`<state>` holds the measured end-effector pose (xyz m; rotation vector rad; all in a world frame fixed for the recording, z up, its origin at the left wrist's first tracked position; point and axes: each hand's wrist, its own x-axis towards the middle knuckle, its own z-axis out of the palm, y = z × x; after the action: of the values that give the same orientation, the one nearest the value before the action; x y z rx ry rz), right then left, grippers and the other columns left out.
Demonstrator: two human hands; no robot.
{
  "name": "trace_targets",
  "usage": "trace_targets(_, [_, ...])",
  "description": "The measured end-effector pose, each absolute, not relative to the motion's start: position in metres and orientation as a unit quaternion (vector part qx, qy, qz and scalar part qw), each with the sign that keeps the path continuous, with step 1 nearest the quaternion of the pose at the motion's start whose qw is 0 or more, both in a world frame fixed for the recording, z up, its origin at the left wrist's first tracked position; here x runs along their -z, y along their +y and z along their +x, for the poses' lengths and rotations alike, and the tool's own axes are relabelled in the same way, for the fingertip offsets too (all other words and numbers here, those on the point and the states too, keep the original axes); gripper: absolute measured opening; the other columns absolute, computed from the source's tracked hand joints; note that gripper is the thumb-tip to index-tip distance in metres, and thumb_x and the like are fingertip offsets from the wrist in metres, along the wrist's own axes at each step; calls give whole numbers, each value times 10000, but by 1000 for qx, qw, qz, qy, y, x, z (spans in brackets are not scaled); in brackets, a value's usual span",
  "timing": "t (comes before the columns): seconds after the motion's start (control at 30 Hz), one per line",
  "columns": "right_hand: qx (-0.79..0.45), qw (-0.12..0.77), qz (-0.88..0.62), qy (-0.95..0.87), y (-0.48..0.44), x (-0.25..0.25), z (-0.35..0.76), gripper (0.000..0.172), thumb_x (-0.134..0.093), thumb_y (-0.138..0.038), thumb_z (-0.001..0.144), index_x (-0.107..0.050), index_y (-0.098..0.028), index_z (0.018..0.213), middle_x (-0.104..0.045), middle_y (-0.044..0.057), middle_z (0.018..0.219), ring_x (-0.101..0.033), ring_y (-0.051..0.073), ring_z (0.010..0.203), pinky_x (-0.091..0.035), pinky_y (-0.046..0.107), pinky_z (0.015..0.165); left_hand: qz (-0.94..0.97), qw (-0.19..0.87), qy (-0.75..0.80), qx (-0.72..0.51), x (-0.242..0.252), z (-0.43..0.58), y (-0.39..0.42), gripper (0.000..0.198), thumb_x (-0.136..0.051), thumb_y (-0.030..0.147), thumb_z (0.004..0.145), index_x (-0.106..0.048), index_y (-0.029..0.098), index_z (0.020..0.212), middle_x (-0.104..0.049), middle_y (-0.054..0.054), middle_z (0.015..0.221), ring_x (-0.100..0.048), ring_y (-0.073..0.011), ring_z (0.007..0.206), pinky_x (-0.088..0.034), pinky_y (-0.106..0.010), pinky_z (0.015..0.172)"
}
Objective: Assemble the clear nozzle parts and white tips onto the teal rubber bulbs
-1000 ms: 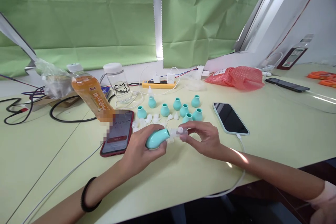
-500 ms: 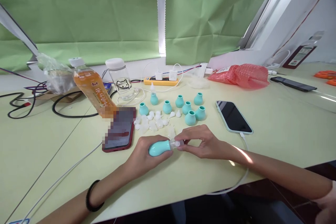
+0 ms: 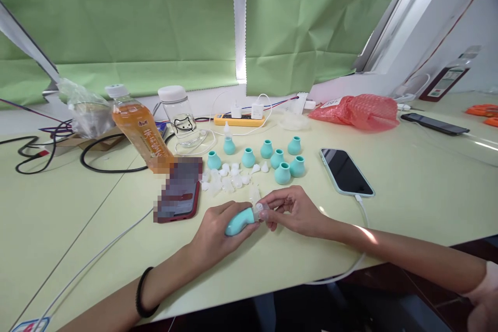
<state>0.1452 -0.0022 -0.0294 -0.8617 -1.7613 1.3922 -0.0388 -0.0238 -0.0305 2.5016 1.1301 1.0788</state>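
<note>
My left hand [image 3: 218, 229] is closed around a turquoise squeeze bulb [image 3: 239, 221], lying sideways with its neck to the right. At that neck sits a clear plastic nozzle piece [image 3: 260, 209], pinched by the thumb and fingers of my right hand [image 3: 291, 211]. Whether the piece is fully seated cannot be made out. Just beyond my fingers lies another clear nozzle [image 3: 254, 193]. Several small white and clear plastic parts [image 3: 227, 181] are heaped behind my left hand. Several turquoise bulbs [image 3: 282, 173] stand with their openings up, and one bulb [image 3: 229, 146] at the back carries a clear nozzle.
A red-cased phone [image 3: 181, 194] lies left, near a leaning bottle of orange drink [image 3: 142, 132] and a clear cup [image 3: 182, 123]. At right is a charging phone [image 3: 345, 172] with a white cable. Behind are a yellow power strip [image 3: 239, 121] and a red bubble-wrap bag [image 3: 356, 112].
The bulb has tilted, its neck end now higher, and both hands have shifted slightly right. My right fingers have curled further around the nozzle piece.
</note>
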Motion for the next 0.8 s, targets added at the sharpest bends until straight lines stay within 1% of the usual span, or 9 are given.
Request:
trace_targets(0.1, [-565, 343, -331, -674, -2, 32, 141, 260, -602, -336, 684, -602, -111, 814, -622, 38, 600, -584, 120, 515, -503, 240, 499, 831, 114, 374, -396, 28, -39, -24, 185, -563, 228, 718, -590, 139, 877, -633, -46, 697, -577, -125, 586, -443, -210, 531])
trace_targets(0.17, [-534, 334, -334, -701, 2, 30, 140, 281, -580, -351, 701, -609, -109, 840, -636, 51, 630, -602, 133, 553, -517, 260, 541, 815, 137, 372, -422, 27, -40, -24, 160, -572, 202, 709, -605, 143, 854, -641, -45, 704, -580, -125, 595, -448, -213, 545])
trace_targets(0.33, [-255, 419, -343, -801, 21, 8, 154, 259, -562, -310, 721, -605, -141, 912, -644, 54, 734, -587, 126, 615, -503, 267, 600, 734, 211, 467, -445, 27, -47, -20, 144, -637, 244, 646, -636, 178, 774, -662, -27, 759, -602, -151, 685, -471, -234, 633])
trace_targets(0.4, [-152, 376, -334, -851, 27, 2, 160, 237, -579, -301, 706, -614, -141, 878, -630, 54, 738, -554, 127, 605, -481, 282, 600, 701, 255, 503, -436, 29, -48, -18, 182, -666, 273, 607, -630, 183, 761, -658, -21, 782, -600, -161, 722, -475, -240, 656])
trace_targets(0.47, [-84, 278, -317, -903, 28, 0, 163, 263, -593, -301, 692, -612, -134, 894, -606, 65, 756, -535, 156, 680, -458, 308, 640, 680, 292, 517, -431, 29, -48, -16, 210, -679, 278, 582, -610, 180, 755, -641, -16, 780, -591, -160, 729, -473, -236, 651])
trace_targets(0.53, [-45, 189, -304, -933, 27, 3, 160, 352, -579, -313, 703, -569, -141, 1011, -574, 84, 828, -508, 197, 801, -439, 328, 671, 671, 308, 517, -434, 29, -48, -15, 204, -671, 263, 584, -580, 173, 743, -615, -9, 765, -577, -151, 719, -465, -231, 645])
trace_targets(0.63, [-13, 121, -300, -946, 25, 7, 151, 448, -521, -359, 748, -461, -190, 1158, -532, 94, 904, -474, 219, 861, -416, 341, 677, 667, 315, 517, -434, 29, -47, -16, 197, -635, 242, 614, -557, 174, 782, -582, 3, 740, -556, -139, 700, -446, -227, 635])
trace_targets(0.73, [4, 84, -294, -952, 27, 11, 144, 354, -467, -355, 788, -506, -196, 1102, -531, 87, 860, -478, 208, 819, -393, 345, 686, 649, 340, 531, -427, 29, -48, -17, 259, -610, 271, 641, -572, 177, 880, -555, 15, 658, -517, -114, 579, -424, -222, 558])
trace_targets(0.8, [10, 73, -299, -951, 30, 11, 143, 287, -452, -321, 800, -546, -191, 1039, -538, 82, 839, -485, 204, 811, -385, 342, 689, 609, 363, 551, -440, 30, -50, -15, 289, -617, 312, 636, -587, 154, 876, -533, 19, 600, -464, -90, 483, -401, -217, 499])
